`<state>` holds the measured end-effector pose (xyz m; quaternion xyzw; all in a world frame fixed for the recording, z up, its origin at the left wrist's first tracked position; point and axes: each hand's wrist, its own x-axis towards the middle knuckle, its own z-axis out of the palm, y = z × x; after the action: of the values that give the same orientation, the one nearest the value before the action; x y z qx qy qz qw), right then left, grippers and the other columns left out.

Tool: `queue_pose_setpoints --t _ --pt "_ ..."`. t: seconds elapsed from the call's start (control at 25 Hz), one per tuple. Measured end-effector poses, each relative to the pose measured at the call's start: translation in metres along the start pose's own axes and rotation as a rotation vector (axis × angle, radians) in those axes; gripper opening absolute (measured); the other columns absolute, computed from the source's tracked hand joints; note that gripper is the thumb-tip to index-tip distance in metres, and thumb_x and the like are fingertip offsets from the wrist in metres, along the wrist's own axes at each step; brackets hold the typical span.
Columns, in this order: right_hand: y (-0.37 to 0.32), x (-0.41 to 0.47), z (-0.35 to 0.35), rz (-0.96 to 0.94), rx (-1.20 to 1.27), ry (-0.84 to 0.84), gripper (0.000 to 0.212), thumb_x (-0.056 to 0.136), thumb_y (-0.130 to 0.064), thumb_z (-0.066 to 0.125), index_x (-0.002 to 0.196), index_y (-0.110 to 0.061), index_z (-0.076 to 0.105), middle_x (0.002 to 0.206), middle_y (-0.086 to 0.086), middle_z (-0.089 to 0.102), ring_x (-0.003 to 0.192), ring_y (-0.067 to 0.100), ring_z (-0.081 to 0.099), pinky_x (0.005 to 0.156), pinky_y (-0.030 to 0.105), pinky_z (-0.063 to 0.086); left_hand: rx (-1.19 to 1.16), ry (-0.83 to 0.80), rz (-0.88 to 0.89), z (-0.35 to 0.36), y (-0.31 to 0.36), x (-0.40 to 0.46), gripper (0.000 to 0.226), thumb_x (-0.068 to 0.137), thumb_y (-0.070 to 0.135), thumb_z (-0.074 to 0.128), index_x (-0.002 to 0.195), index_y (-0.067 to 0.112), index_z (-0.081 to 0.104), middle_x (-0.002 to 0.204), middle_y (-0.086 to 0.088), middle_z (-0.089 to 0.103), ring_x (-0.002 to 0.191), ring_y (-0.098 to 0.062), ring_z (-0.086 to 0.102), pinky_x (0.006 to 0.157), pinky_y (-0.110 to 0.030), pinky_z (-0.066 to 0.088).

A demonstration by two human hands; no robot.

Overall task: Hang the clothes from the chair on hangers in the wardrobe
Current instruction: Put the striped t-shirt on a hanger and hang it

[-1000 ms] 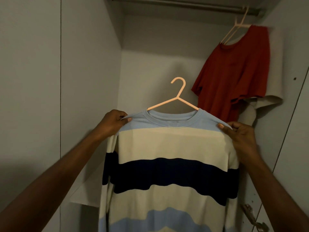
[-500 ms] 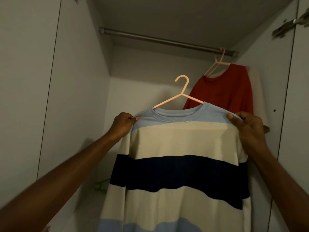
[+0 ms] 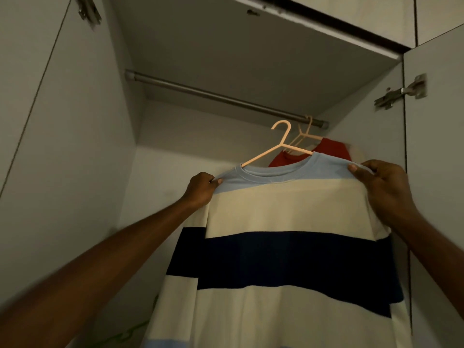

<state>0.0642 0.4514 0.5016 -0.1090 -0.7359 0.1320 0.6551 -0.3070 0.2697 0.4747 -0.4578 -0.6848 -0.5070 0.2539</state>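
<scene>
Below the rail (image 3: 226,99), the left hand (image 3: 199,189) is pinching one shoulder of the sweater (image 3: 288,222) and the right hand (image 3: 386,192) is gripping the other, each grip clamped on the cloth where the hanger's arms are lying inside it. Holding both shoulders this way is keeping the sweater spread and the hanger (image 3: 281,144) from slipping out of the neck, so the hook is standing free above the collar. That hook is sitting just under the rail, not yet over it, near the rail's right end. Hanging from that end, behind the sweater, is a red shirt (image 3: 331,149) on its own hanger; judging by this, the sweater is being aimed at the bare rail to its left.
</scene>
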Motion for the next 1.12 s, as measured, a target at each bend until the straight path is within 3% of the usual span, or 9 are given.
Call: queue_pose_setpoints --t 0.16,0.24,0.36,0.56,0.68,0.8,1.12 --pt "0.000 0.050 0.000 -0.031 -0.068 0.068 0.029 0.098 -0.036 0.064 0.085 -0.011 0.071 0.080 0.009 0.070 0.081 0.033 0.068 0.077 0.048 0.056 -0.009 0.003 0.000 0.023 0.014 0.065 0.055 0.102 0.030 0.059 0.055 0.015 0.033 0.057 -0.001 0.034 0.055 -0.017 0.036 0.053 -0.032 0.023" --pt "-0.001 0.071 0.002 -0.039 -0.083 0.091 0.031 0.097 -0.036 0.065 0.082 -0.010 0.070 0.081 0.012 0.070 0.082 0.035 0.069 0.078 0.053 0.057 -0.019 0.005 0.001 0.036 0.021 0.092 0.053 0.102 0.031 0.060 0.056 0.013 0.041 0.057 -0.006 0.040 0.059 -0.024 0.046 0.051 -0.030 0.024" --pt "0.003 0.100 0.006 -0.068 -0.105 0.130 0.029 0.097 -0.032 0.066 0.086 -0.006 0.072 0.085 0.012 0.071 0.085 0.033 0.070 0.080 0.049 0.058 -0.040 0.032 -0.004 0.059 0.027 0.128 0.047 0.102 0.030 0.062 0.069 -0.004 0.060 0.072 -0.023 0.060 0.091 -0.045 0.065 0.049 -0.027 0.026" --pt "0.011 0.130 0.020 -0.130 -0.222 0.196 0.030 0.098 -0.031 0.064 0.092 -0.003 0.072 0.091 0.013 0.071 0.087 0.029 0.069 0.085 0.046 0.057 -0.066 0.039 -0.016 0.097 0.026 0.184 0.049 0.099 0.033 0.064 0.097 -0.016 0.066 0.106 -0.032 0.069 0.100 -0.043 0.067 0.065 -0.036 0.041" --pt "0.017 0.145 0.029 -0.135 -0.246 0.230 0.030 0.098 -0.029 0.065 0.091 -0.001 0.073 0.090 0.014 0.071 0.086 0.030 0.068 0.084 0.042 0.056 -0.082 0.018 -0.014 0.116 0.023 0.211 0.045 0.099 0.034 0.065 0.087 -0.009 0.066 0.099 -0.027 0.070 0.100 -0.041 0.068 0.068 -0.037 0.044" --pt "0.022 0.154 0.042 -0.137 -0.276 0.259 0.031 0.097 -0.029 0.065 0.091 0.001 0.072 0.089 0.014 0.070 0.085 0.030 0.068 0.081 0.037 0.054 -0.100 -0.009 -0.011 0.134 0.018 0.236 0.048 0.098 0.037 0.066 0.099 -0.011 0.068 0.108 -0.027 0.071 0.102 -0.040 0.068 0.075 -0.039 0.050" --pt "0.036 0.176 0.066 -0.138 -0.336 0.325 0.030 0.095 -0.028 0.067 0.095 0.000 0.075 0.093 0.017 0.073 0.085 0.031 0.069 0.084 0.040 0.056 -0.119 -0.044 -0.010 0.174 0.006 0.280 0.045 0.099 0.036 0.065 0.107 -0.009 0.068 0.113 -0.023 0.070 0.105 -0.037 0.067 0.072 -0.033 0.043"
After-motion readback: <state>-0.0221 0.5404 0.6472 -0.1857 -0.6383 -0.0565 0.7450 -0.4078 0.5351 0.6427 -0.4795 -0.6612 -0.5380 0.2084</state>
